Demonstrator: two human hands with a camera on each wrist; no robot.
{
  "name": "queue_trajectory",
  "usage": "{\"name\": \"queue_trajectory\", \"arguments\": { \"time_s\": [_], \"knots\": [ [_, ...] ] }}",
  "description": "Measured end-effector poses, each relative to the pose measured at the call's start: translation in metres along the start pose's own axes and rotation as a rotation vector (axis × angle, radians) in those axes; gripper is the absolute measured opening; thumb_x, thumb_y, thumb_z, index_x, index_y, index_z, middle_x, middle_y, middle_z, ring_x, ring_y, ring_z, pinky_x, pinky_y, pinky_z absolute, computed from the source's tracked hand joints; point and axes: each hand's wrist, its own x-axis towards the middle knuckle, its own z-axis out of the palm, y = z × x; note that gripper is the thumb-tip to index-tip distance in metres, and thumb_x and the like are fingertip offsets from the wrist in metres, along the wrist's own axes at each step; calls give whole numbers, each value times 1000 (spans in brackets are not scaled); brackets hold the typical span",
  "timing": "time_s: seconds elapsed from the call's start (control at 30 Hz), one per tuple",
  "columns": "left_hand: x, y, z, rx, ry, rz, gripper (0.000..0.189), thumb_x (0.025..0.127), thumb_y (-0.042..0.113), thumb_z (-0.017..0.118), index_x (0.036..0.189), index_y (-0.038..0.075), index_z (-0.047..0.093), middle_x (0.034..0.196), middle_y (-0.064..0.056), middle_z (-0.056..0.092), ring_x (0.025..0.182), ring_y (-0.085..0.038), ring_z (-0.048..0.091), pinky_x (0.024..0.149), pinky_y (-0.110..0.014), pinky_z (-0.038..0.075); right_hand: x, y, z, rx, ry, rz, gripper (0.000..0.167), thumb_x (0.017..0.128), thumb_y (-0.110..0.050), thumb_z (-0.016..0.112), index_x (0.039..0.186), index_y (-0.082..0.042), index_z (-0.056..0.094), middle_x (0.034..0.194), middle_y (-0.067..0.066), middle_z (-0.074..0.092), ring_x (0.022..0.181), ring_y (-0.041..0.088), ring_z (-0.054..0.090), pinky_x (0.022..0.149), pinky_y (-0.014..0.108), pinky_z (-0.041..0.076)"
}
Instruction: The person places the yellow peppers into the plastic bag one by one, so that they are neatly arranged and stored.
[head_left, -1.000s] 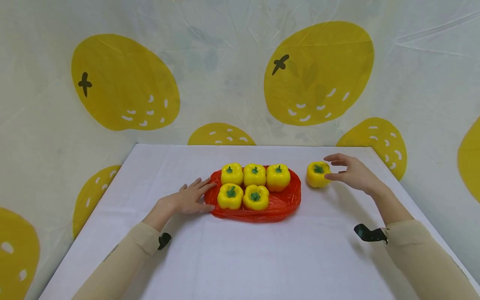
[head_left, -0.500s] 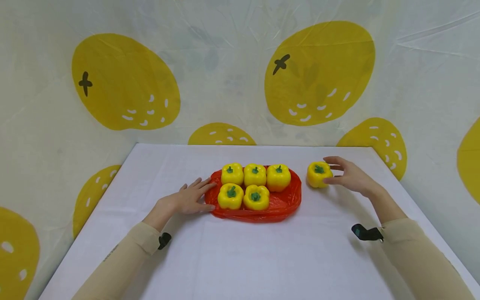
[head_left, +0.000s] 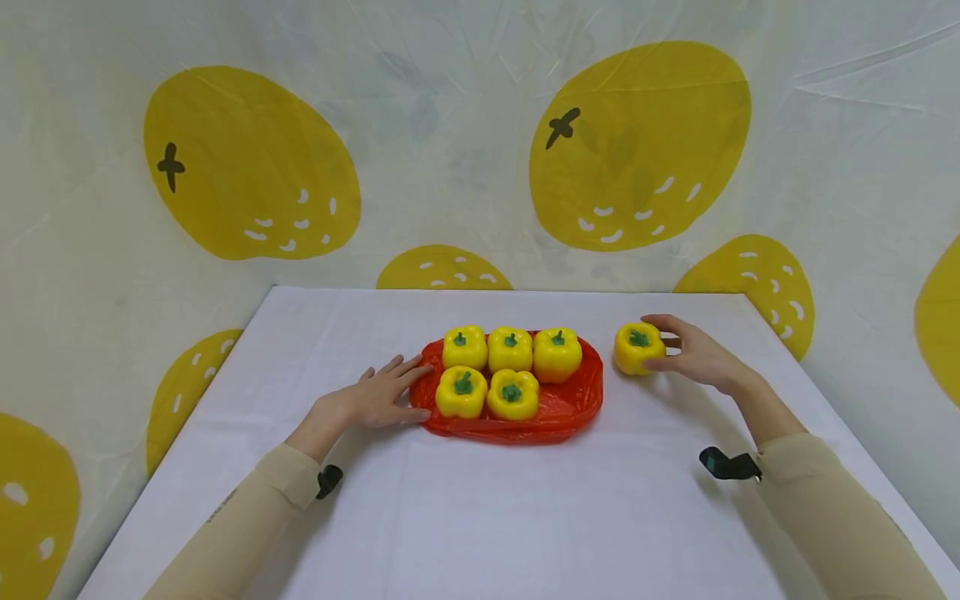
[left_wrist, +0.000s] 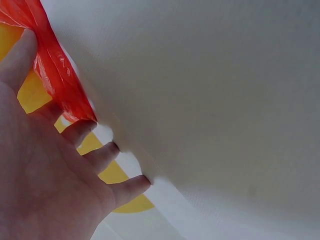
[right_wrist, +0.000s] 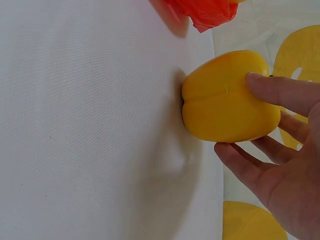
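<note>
At the right of the table, a yellow bell pepper (head_left: pixel 635 350) with a green stem stands upright on the white cloth. My right hand (head_left: pixel 697 357) grips it from the right side, thumb on its near face and fingers curled behind and along it, as the right wrist view shows. My left hand (head_left: pixel 382 396) lies with spread fingers at the left edge of an oval red plastic bag (head_left: pixel 558 407). In the left wrist view, the thumb (left_wrist: pixel 22 55) touches the red plastic. Several more yellow bell peppers (head_left: pixel 461 393) sit inside the bag in two rows.
A white cloth (head_left: pixel 480 517) covers the table, whose far edge meets a pale curtain (head_left: pixel 450 125) printed with big yellow fruit. Inside the bag, bare red plastic shows at the right end of the front row.
My right hand has moved slightly left and closed its thumb and fingers onto the lone bell pepper. The left hand, the bag and the other peppers have stayed put.
</note>
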Motion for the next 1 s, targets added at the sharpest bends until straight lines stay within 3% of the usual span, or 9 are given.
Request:
{"name": "queue_trajectory", "arguments": {
  "time_s": [0.63, 1.0],
  "knots": [
    [1, -1, 0, 11, -5, -1, 89, 95, 60, 61, 165, 22, 23, 171, -8, 14, 155, -40, 6, 117, -71, 7, -3, -2, 4, -8, 40, 22, 80, 93, -19, 77, 157, -1, 31, 157, 27, 34, 137, 53, 38, 106, 67, 39],
    [3, -2, 1, -10, -6, 0, 89, 94, 60, 63, 165, 22, 25, 171, -9, 14, 155, -40, 6, 117, -71, 6, -9, -16, 3, -5, 55, 18, 81, 93, -20, 77, 157, -2, 31, 158, 26, 33, 138, 52, 37, 106, 66, 40]
  ]
}}
